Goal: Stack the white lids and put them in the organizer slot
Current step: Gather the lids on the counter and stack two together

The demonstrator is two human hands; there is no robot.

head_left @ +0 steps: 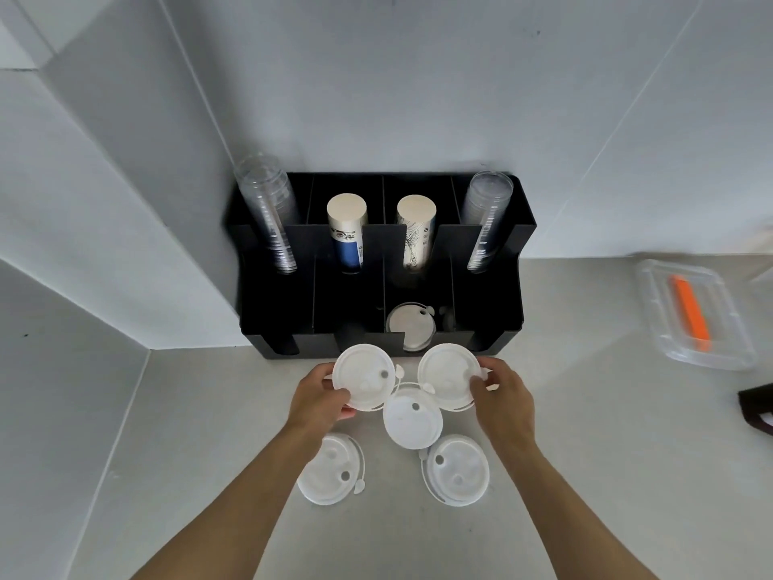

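Several round white lids lie on the grey counter in front of a black organizer (493, 337). My left hand (320, 397) grips one white lid (364, 376) by its near edge. My right hand (504, 397) grips another white lid (445, 374) the same way. Both held lids sit just in front of the organizer. A third lid (412, 418) rests on the counter between my hands. Two more lids (330, 470) (458, 468) lie nearer to me. A white lid (412, 328) sits in the organizer's front slot, third from the left.
The organizer's back slots hold two stacks of clear cups (267, 211) (487, 219) and two stacks of paper cups (347, 228) (416, 228). A clear tray (665, 328) with an orange item stands at the right. A dark object (757, 408) is at the right edge. Walls close the left and back.
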